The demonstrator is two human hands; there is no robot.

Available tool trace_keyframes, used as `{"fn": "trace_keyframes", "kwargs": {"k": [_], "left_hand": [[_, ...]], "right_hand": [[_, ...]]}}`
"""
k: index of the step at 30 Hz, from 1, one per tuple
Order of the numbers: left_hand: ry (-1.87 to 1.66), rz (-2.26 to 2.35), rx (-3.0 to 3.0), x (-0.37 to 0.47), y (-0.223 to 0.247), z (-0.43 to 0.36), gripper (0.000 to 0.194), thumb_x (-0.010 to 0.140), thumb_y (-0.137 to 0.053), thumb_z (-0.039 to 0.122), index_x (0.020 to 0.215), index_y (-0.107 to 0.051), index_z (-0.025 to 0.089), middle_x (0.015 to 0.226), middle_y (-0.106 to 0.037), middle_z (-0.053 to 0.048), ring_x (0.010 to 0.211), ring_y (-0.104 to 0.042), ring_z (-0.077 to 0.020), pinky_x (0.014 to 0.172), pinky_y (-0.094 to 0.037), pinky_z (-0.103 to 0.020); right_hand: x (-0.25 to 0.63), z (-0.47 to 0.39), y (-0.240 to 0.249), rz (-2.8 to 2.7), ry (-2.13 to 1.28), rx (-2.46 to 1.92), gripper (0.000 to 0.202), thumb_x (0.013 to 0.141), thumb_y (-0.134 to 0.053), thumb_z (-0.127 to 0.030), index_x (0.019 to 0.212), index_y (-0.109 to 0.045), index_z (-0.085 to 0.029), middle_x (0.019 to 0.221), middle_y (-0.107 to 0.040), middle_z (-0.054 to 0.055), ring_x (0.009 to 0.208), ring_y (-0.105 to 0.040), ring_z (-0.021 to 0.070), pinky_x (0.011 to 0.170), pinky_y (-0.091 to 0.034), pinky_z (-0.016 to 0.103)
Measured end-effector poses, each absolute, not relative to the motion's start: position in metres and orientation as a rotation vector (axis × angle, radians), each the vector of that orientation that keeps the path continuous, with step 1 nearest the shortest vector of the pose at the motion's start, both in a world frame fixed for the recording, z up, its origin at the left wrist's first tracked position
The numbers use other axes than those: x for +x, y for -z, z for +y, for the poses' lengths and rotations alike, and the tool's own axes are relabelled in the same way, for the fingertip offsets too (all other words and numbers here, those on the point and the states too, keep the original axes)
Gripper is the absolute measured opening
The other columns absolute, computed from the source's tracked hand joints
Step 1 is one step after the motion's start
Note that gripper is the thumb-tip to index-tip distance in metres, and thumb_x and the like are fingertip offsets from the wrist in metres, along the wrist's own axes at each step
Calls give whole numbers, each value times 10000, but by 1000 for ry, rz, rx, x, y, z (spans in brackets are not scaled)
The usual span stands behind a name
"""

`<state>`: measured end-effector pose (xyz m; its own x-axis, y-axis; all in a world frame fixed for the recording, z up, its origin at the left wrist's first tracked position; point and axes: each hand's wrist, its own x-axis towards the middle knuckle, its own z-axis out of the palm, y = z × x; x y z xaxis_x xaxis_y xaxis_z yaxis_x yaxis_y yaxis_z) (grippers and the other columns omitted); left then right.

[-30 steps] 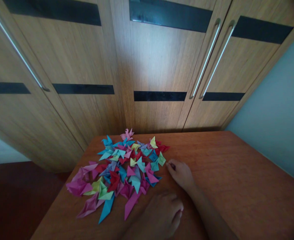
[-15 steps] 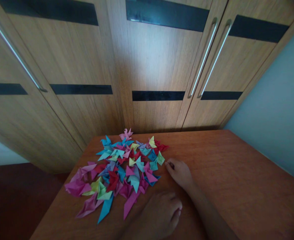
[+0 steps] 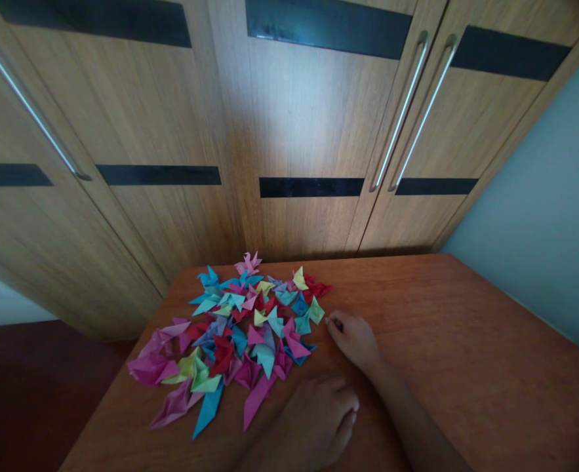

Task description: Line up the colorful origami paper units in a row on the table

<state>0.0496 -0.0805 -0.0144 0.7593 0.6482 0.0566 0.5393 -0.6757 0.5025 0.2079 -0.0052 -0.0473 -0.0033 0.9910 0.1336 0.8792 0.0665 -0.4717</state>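
Many folded paper pieces in pink, red, blue, green and yellow lie in a loose pile on the left part of the wooden table [image 3: 446,328]. My left hand [image 3: 319,419] rests closed on the table at the bottom, just right of a long pink paper piece [image 3: 257,400]. Curled on the tabletop, my right hand [image 3: 355,341] is beside the pile's right edge, close to a light green paper piece [image 3: 315,311]. Neither hand shows anything in its fingers. A yellow paper piece [image 3: 299,278] and red ones [image 3: 317,288] lie at the pile's back right.
Behind the table stands a wooden wardrobe [image 3: 309,118] with dark strips and long metal handles [image 3: 401,111]. A pale wall [image 3: 545,216] is on the right. Dark floor [image 3: 38,387] shows at the lower left.
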Motion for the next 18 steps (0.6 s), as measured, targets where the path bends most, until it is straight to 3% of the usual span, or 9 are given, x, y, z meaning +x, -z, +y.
{"fn": "trace_keyframes", "kwargs": {"k": [18], "left_hand": [[-290,898,2539,50,18,-80,92,853,-500,176,786,-547,219,819,-608,31,717,-587,-131,647,-420,-230]], "right_hand": [[207,-5,47,-1930,-346,-1858,229,889,-452,-311,738,-597,-218,696,-643,-5,633,-569,127,575,-307,211]]}}
